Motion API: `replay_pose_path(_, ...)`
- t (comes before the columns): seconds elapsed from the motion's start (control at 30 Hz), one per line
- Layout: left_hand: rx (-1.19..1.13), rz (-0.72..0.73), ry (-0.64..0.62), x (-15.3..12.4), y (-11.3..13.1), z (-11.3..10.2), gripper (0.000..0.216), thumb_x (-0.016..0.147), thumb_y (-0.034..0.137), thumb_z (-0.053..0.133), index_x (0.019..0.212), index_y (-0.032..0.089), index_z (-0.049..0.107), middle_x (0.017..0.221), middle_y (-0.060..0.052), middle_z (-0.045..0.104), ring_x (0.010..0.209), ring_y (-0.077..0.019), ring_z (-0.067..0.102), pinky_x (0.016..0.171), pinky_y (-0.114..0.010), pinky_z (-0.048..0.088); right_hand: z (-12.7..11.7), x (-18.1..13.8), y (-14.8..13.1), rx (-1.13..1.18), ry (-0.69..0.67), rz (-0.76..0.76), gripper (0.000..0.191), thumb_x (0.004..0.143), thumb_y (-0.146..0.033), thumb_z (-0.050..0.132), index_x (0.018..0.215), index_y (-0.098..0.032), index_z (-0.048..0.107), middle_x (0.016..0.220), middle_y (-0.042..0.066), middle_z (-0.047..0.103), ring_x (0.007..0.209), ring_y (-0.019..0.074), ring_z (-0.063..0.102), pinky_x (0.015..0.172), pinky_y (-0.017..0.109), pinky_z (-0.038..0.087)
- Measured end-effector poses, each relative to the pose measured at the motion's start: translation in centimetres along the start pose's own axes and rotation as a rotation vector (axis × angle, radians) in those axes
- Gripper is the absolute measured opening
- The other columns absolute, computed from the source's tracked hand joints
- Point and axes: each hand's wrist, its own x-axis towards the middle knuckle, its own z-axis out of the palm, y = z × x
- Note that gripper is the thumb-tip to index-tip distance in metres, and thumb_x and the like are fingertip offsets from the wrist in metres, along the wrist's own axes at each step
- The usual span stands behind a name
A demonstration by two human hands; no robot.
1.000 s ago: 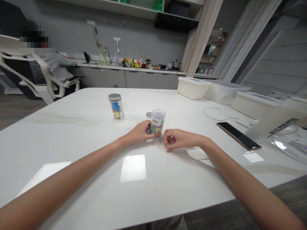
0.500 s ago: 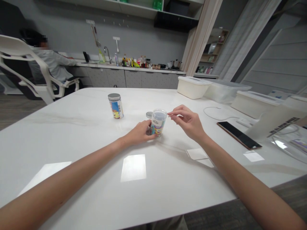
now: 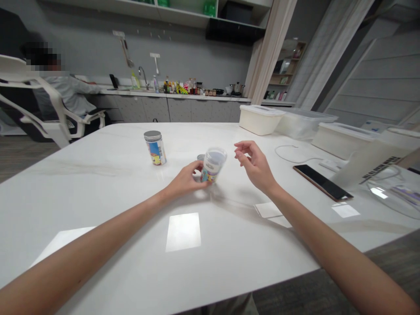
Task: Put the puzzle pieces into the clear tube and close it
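Note:
My left hand [image 3: 185, 179] is wrapped round the base of a small clear open jar [image 3: 212, 164] with a colourful label, tilting it to the right on the white table [image 3: 131, 210]. Its grey lid [image 3: 200, 156] lies just behind the jar. My right hand [image 3: 254, 164] hovers to the right of the jar's mouth, fingers loosely curled and apart, nothing visible in them. A second jar [image 3: 155, 147], closed with a grey lid, stands upright further left.
A black phone [image 3: 322, 182] lies at the right with a white cable [image 3: 288, 153] behind it. Several white and clear lidded boxes [image 3: 260, 119] line the far right edge. A person sits on a white chair [image 3: 39, 113] at the far left by a kitchen counter.
My right hand rose from the table up to the jar's mouth, then drew back slightly with its fingers loosened. The jar has tipped to the right in my left hand.

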Motion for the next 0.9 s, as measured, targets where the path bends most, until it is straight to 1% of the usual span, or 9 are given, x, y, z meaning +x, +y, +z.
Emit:
replay_pose_path(0.1, -0.091, -0.116, 0.125, 0.3, -0.5, -0.3, 0.048, 0.072, 0.048, 0.065, 0.108, 0.018, 0.059, 0.105, -0.008, 0.068, 0.094, -0.0254, 0.061, 0.077, -0.035, 0.046, 0.1, 0.2, 0.9, 0.002, 0.009, 0.077, 0.024, 0.086, -0.038, 0.053, 0.104, -0.022, 0.051, 0.095, 0.004, 0.055, 0.087, 0.0167, 0.056, 0.064, 0.027, 0.045)
replay_pose_path(0.23, -0.063, -0.135, 0.101, 0.4, -0.2, -0.3, 0.048, 0.067, 0.047, 0.07, 0.105, 0.019, 0.061, 0.103, -0.006, 0.069, 0.093, -0.0249, 0.061, 0.077, -0.034, 0.045, 0.4, 0.3, 1.7, -0.042, -0.033, 0.137, 0.025, 0.084, -0.037, 0.053, 0.104, -0.022, 0.048, 0.095, 0.004, 0.055, 0.084, 0.0169, 0.055, 0.064, 0.028, 0.044)
replay_pose_path(0.33, -0.075, -0.152, 0.116, 0.4, 0.0, -0.3, 0.047, 0.068, 0.048, 0.069, 0.104, 0.019, 0.06, 0.103, -0.006, 0.069, 0.091, -0.024, 0.061, 0.074, -0.033, 0.045, 0.7, 0.2, 2.4, -0.094, -0.102, 0.138, 0.026, 0.084, -0.036, 0.052, 0.106, -0.021, 0.048, 0.095, 0.004, 0.056, 0.082, 0.0164, 0.056, 0.066, 0.028, 0.044)
replay_pose_path(0.43, -0.092, -0.168, 0.168, 0.5, -0.3, -0.3, 0.05, 0.069, 0.051, 0.068, 0.105, 0.018, 0.059, 0.104, -0.008, 0.068, 0.091, -0.0241, 0.061, 0.071, -0.032, 0.044, 1.1, -0.1, 3.3, -0.143, -0.186, 0.148, 0.026, 0.086, -0.034, 0.051, 0.108, -0.02, 0.048, 0.096, 0.004, 0.057, 0.083, 0.0163, 0.057, 0.071, 0.03, 0.046)
replay_pose_path(0.53, -0.116, -0.152, 0.204, 0.6, -0.6, -0.3, 0.052, 0.068, 0.051, 0.069, 0.107, 0.017, 0.058, 0.107, -0.009, 0.068, 0.092, -0.0236, 0.06, 0.07, -0.031, 0.043, 1.9, -0.7, 4.2, -0.215, -0.274, 0.2, 0.029, 0.087, -0.032, 0.051, 0.112, -0.019, 0.047, 0.099, 0.005, 0.059, 0.082, 0.0157, 0.058, 0.076, 0.031, 0.047)
replay_pose_path(0.6, -0.126, -0.145, 0.233, 0.6, -0.8, -0.2, 0.05, 0.069, 0.052, 0.066, 0.104, 0.017, 0.058, 0.103, -0.008, 0.068, 0.089, -0.0229, 0.06, 0.067, -0.03, 0.042, 2.5, -1.4, 4.5, -0.303, -0.34, 0.242, 0.032, 0.087, -0.027, 0.052, 0.117, -0.018, 0.047, 0.102, 0.006, 0.059, 0.084, 0.0159, 0.059, 0.079, 0.032, 0.047)
replay_pose_path(0.67, -0.095, -0.13, 0.247, 0.6, -1.0, -0.1, 0.052, 0.066, 0.05, 0.07, 0.104, 0.017, 0.058, 0.104, -0.008, 0.068, 0.087, -0.022, 0.06, 0.068, -0.03, 0.042, 3.2, -1.8, 4.5, -0.413, -0.404, 0.209, 0.037, 0.087, -0.024, 0.052, 0.123, -0.017, 0.047, 0.107, 0.009, 0.06, 0.092, 0.0182, 0.06, 0.084, 0.033, 0.046)
replay_pose_path(0.73, -0.114, -0.124, 0.224, 0.5, -1.0, 0.0, 0.046, 0.071, 0.049, 0.066, 0.103, 0.017, 0.058, 0.102, -0.008, 0.068, 0.086, -0.0213, 0.06, 0.066, -0.029, 0.042, 3.9, -1.7, 4.3, -0.512, -0.446, 0.148, 0.042, 0.088, -0.024, 0.053, 0.128, -0.014, 0.047, 0.113, 0.013, 0.06, 0.103, 0.0219, 0.059, 0.091, 0.035, 0.044)
replay_pose_path(0.9, -0.031, -0.077, 0.342, 0.3, -1.0, -0.1, 0.042, 0.069, 0.048, 0.067, 0.099, 0.019, 0.057, 0.098, -0.005, 0.067, 0.084, -0.0198, 0.058, 0.069, -0.03, 0.042, 5.8, 1.4, 5.1, -0.718, -0.549, 0.089, 0.057, 0.088, -0.026, 0.054, 0.14, -0.008, 0.039, 0.125, 0.022, 0.055, 0.114, 0.0289, 0.057, 0.096, 0.037, 0.042)
